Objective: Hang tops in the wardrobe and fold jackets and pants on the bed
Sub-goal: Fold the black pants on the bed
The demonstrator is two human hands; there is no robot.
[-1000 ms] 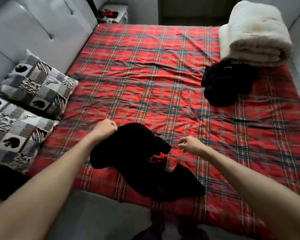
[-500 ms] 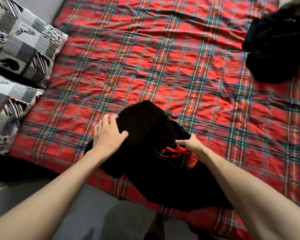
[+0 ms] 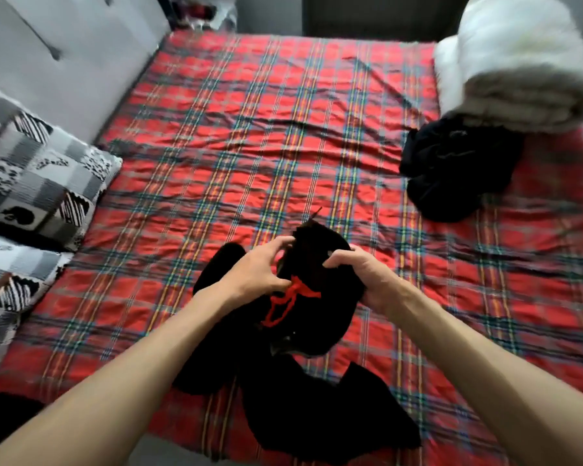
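Currently the left hand (image 3: 253, 274) and right hand (image 3: 362, 280) clutch the black pants (image 3: 313, 334) at the waistband, flanking the red drawstring (image 3: 292, 297); legs trail toward the frame's bottom.

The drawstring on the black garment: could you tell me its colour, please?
The drawstring is red; head view.

- No text, label, brand, number or sign can be read anywhere in the view.
- The black pants (image 3: 312, 260) show no legible tag or print.
- The patterned pillows (image 3: 44, 183) carry black-and-white shapes, not letters, and they are blurred.
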